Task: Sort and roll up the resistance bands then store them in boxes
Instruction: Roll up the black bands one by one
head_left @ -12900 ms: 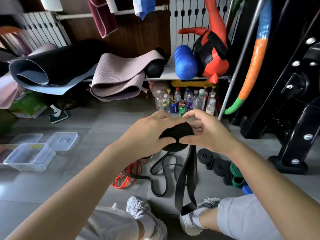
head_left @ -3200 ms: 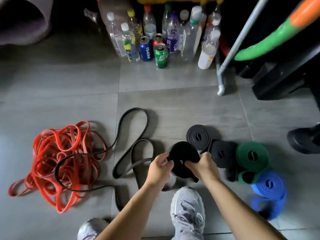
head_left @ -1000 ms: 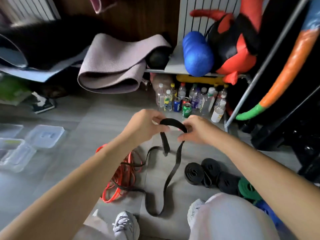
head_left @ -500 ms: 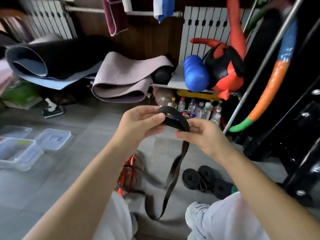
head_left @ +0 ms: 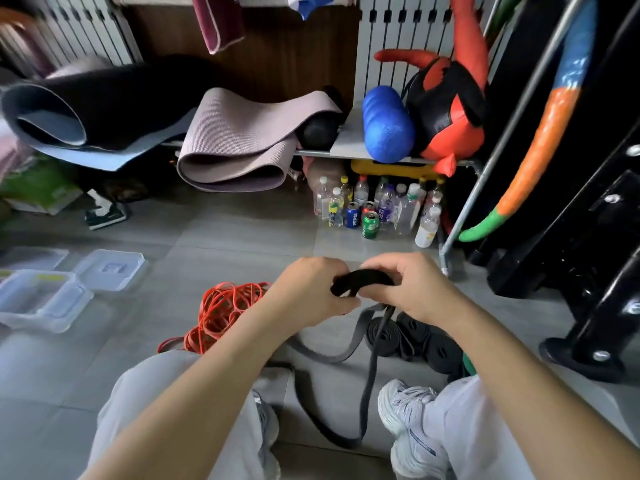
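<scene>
Both hands hold one black resistance band in front of me above the floor. My left hand pinches its folded end from the left. My right hand grips it from the right, fingers curled over it. The rest of the band hangs down and loops on the floor between my shoes. Several rolled black bands lie on the floor under my right wrist, with a green roll partly hidden behind my right knee. A tangle of orange bands lies to the left. Clear plastic boxes stand at far left.
A loose box lid lies by the boxes. Bottles and cans stand under a metal shelf holding rolled mats and a blue foam roller. A black machine frame fills the right side. My shoes are below.
My hands have dropped lower and closer together with the black band. Its end is now folded into a short flat loop between them. The view has tilted down a little.
</scene>
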### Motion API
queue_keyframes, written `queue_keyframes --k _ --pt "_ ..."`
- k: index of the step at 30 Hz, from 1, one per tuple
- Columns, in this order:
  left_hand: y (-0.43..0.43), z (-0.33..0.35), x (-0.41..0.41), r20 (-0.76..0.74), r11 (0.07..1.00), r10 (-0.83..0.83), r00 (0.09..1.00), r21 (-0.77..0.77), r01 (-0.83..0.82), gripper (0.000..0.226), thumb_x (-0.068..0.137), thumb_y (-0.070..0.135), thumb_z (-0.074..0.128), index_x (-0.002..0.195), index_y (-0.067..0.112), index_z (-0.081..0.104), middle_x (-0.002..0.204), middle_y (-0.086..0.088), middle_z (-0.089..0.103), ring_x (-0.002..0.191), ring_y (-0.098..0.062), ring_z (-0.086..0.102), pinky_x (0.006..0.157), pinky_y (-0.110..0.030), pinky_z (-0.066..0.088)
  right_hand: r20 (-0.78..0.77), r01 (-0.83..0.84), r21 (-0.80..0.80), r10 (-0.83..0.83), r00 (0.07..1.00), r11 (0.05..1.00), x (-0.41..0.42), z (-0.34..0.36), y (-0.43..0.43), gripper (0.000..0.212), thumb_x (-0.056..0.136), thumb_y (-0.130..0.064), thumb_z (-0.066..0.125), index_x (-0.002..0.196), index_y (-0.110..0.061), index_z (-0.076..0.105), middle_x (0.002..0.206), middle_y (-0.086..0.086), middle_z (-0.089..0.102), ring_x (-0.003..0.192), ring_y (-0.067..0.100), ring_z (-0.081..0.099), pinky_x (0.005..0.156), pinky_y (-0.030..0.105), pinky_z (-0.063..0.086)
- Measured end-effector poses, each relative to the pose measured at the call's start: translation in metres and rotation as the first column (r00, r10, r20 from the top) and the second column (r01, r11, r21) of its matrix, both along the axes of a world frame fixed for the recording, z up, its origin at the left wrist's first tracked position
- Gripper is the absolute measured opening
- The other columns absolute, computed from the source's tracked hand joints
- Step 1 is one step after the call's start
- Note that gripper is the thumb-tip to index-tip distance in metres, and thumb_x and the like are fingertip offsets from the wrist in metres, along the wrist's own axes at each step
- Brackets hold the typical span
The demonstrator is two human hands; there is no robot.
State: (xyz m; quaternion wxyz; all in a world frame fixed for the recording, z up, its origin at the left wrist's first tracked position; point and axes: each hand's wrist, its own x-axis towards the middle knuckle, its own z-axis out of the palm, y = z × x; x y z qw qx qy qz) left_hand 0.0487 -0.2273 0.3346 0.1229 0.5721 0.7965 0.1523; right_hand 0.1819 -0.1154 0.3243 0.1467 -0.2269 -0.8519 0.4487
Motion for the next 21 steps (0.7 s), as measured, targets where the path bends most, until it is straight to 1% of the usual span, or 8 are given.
queue_keyframes --k 2,5,7,10,12,16,19,21 --pt "0.003 -0.001 0.001 0.178 0.997 0.041 0.983 0.052 -0.051 0.016 0.078 0.03 0.069 0.09 0.02 0.065 0.082 0.006 0.065 0.068 -0.013 0.058 0.059 -0.024 0.043 -0.087 0.027 -0.12 -0.038 0.996 0.992 0.003 0.002 0.003 0.024 0.075 -0.004 0.076 0.083 -0.027 0.071 0.077 0.0 0.072 0.072 0.007 0.063 0.073 0.028 0.052" --pt "0.005 0.002 0.004 0.477 0.976 0.056 0.877 0.158 -0.148 0.011 0.078 0.018 0.071 0.085 0.02 0.062 0.076 0.01 0.066 0.045 0.002 0.051 0.045 -0.011 0.035 -0.196 0.035 -0.255 -0.088 0.977 0.966 0.007 0.004 0.007 0.027 0.073 0.001 0.075 0.085 -0.022 0.069 0.078 -0.006 0.072 0.075 0.005 0.066 0.074 0.018 0.052" --pt "0.005 0.005 0.003 0.6 0.954 0.036 0.799 0.218 -0.207 0.012 0.078 0.011 0.072 0.086 0.016 0.063 0.077 0.005 0.068 0.048 0.003 0.056 0.051 -0.012 0.042 -0.236 0.047 -0.294 -0.12 0.964 0.955 0.008 0.004 0.008 0.028 0.07 -0.002 0.076 0.086 -0.024 0.069 0.079 -0.006 0.073 0.078 0.008 0.067 0.077 0.019 0.053" --pt "0.006 0.003 0.0 0.78 0.913 -0.063 0.622 0.297 -0.279 0.014 0.079 0.003 0.071 0.087 0.009 0.063 0.086 -0.007 0.069 0.073 -0.018 0.068 0.073 -0.029 0.057 -0.269 0.038 -0.354 -0.14 0.953 0.935 0.007 0.004 0.005 0.027 0.061 -0.014 0.076 0.084 -0.025 0.068 0.074 -0.011 0.073 0.074 0.004 0.068 0.073 0.016 0.053" --pt "0.007 0.003 -0.001 0.856 0.893 -0.135 0.5 0.323 -0.312 0.014 0.077 0.0 0.069 0.087 0.007 0.061 0.084 -0.01 0.066 0.073 -0.018 0.066 0.074 -0.029 0.058 -0.281 0.036 -0.354 -0.143 0.949 0.935 0.005 0.002 0.002 0.026 0.059 -0.014 0.076 0.081 -0.027 0.068 0.071 -0.014 0.072 0.073 0.001 0.068 0.071 0.013 0.052" --pt "0.008 0.002 -0.005 0.935 0.888 -0.221 0.276 0.31 -0.34 0.022 0.071 0.006 0.074 0.086 0.01 0.059 0.079 -0.006 0.068 0.076 -0.019 0.066 0.081 -0.033 0.056 -0.306 0.019 -0.368 -0.14 0.942 0.93 0.001 0.003 0.0 0.029 0.068 0.0 0.074 0.081 -0.025 0.068 0.07 -0.016 0.071 0.072 -0.002 0.067 0.07 0.011 0.05" --pt "0.007 0.001 -0.008 0.949 0.911 -0.219 0.226 0.282 -0.302 0.021 0.074 0.006 0.072 0.087 0.012 0.057 0.081 -0.007 0.069 0.077 -0.019 0.067 0.081 -0.034 0.055 -0.322 -0.022 -0.38 -0.11 0.94 0.925 0.0 0.003 0.0 0.024 0.067 -0.004 0.072 0.083 -0.022 0.069 0.072 -0.012 0.072 0.073 0.002 0.068 0.072 0.015 0.053" --pt "0.005 0.001 -0.008 0.949 0.92 -0.209 0.236 0.273 -0.282 0.024 0.072 0.008 0.068 0.093 0.01 0.057 0.085 -0.008 0.068 0.079 -0.019 0.066 0.079 -0.031 0.057 -0.294 -0.021 -0.385 -0.101 0.951 0.923 0.0 0.0 0.0 0.021 0.067 -0.01 0.073 0.083 -0.022 0.069 0.074 -0.006 0.073 0.072 0.007 0.068 0.077 0.022 0.055"
